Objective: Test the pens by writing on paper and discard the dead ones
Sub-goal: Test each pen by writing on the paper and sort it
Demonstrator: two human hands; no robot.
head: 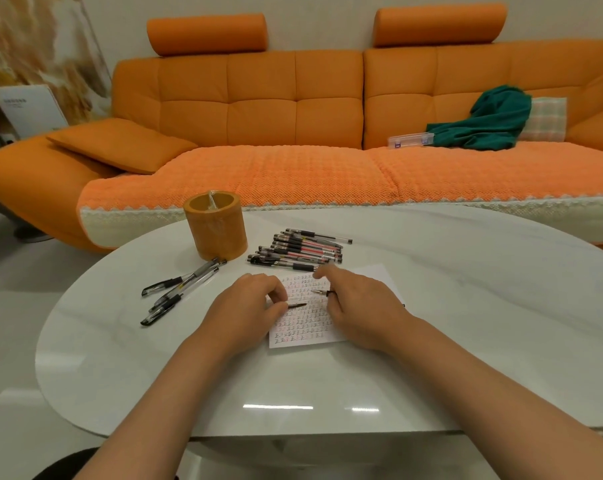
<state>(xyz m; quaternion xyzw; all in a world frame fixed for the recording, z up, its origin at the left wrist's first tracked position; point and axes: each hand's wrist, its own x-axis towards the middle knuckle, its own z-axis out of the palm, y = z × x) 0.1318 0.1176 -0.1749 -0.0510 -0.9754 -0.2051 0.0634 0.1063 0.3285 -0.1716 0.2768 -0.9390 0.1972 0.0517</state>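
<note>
Paper [305, 320] lies at the centre of the frame on the white counter [466, 306], already covered with rows of small test marks in black and red, so by the look of it many pens have been tried. Both hands work over the sheet. The left hand [248, 303] pinches a short dark piece, most likely a pen cap [296, 305], between thumb and fingertips. The right hand [358, 303] is closed round an uncapped pen [319, 292], its tip pointing left just above the paper. The two hands sit near each other but apart, each clamped on its own piece.

Just above the paper, a tidy stack of pens [301, 251] lies side by side. At centre left, a looser group of pens [178, 289] lies fanned on the counter. Which group is tested and which is waiting cannot be told for certain; the scattered ones may be those already sorted. An orange cylindrical holder [217, 226] stands at upper centre-left, with at most one thin item inside.

The step in hand seems to be uncapping or recapping one pen around its test. Judging by the full stack, a good share of the work may remain, and no discard spot is clearly visible.
</note>
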